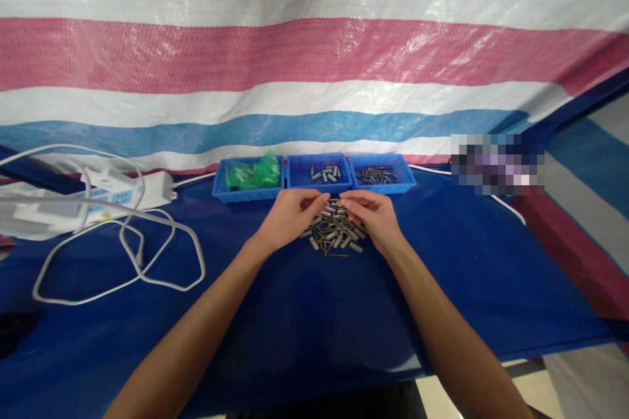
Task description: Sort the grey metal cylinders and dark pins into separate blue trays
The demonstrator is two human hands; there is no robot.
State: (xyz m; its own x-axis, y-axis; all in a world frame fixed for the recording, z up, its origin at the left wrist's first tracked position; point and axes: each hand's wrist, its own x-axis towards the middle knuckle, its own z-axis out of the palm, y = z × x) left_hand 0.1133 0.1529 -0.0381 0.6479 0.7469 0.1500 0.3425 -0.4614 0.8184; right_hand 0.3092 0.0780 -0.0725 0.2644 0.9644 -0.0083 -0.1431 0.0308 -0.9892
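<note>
A thin brass-coloured pin (335, 200) spans the gap between my two hands. My left hand (291, 215) pinches its left end between thumb and index finger, and my right hand (373, 215) is pinched at its right end. Whether a silver piece is also in the right fingertips is too small to tell. Directly below the fingers lies a loose pile (335, 232) of silver cylinders and thin brass-coloured pins, partly hidden by both hands. One pin (338, 255) lies flat at the pile's near edge.
Behind the pile, three blue bins stand side by side: one with green plastic bags (253, 173), one with silver cylinders (325, 174), one with pins (377, 175). White power strips (113, 193) and a looped white cable (167, 285) occupy the left. A striped sheet (314, 55) hangs behind.
</note>
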